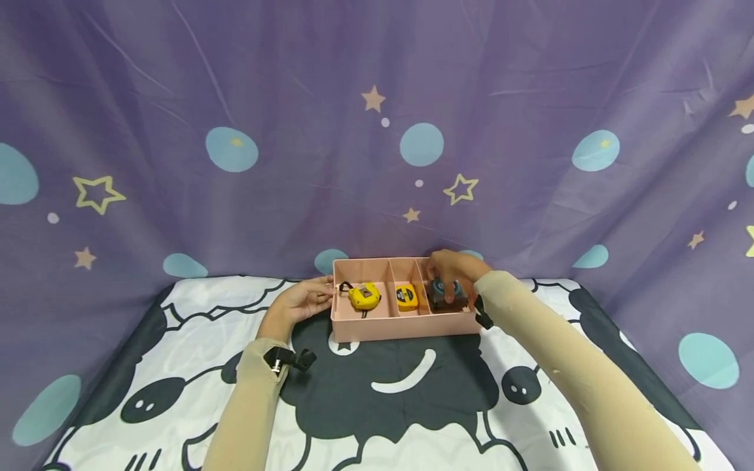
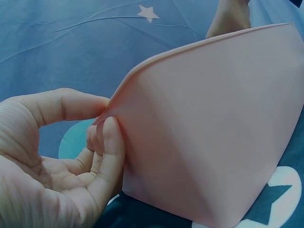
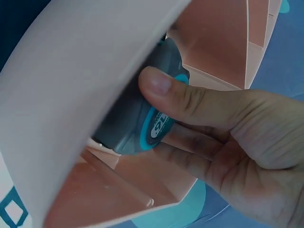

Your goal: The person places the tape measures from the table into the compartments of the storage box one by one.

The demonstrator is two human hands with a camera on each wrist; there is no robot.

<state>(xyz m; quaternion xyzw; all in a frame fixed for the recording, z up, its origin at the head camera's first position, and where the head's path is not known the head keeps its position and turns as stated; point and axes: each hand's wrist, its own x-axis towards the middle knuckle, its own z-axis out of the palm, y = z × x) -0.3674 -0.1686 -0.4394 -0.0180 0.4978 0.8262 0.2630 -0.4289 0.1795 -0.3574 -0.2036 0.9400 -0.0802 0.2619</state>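
A pink divided organizer box [image 1: 406,327] lies on the patterned cloth. My left hand [image 1: 303,301] pinches its left end; in the left wrist view, thumb and fingers [image 2: 113,137] meet at the edge of the pink wall [image 2: 190,123]. Over the right compartment, my right hand [image 1: 456,268] grips a dark grey tape measure with teal trim [image 1: 438,299]. The right wrist view has the thumb [image 3: 164,90] across the tape measure's [image 3: 128,118] body and the other fingers beneath it. A yellow tape measure [image 1: 364,296] with a black strap sits in the left compartment, a smaller yellow one [image 1: 406,297] in the middle.
Thin dividers [image 1: 391,282] split the box into compartments. A purple curtain [image 1: 330,196] with stars and dots hangs right behind it. The cloth [image 1: 436,418] in front carries a black-and-white cartoon print.
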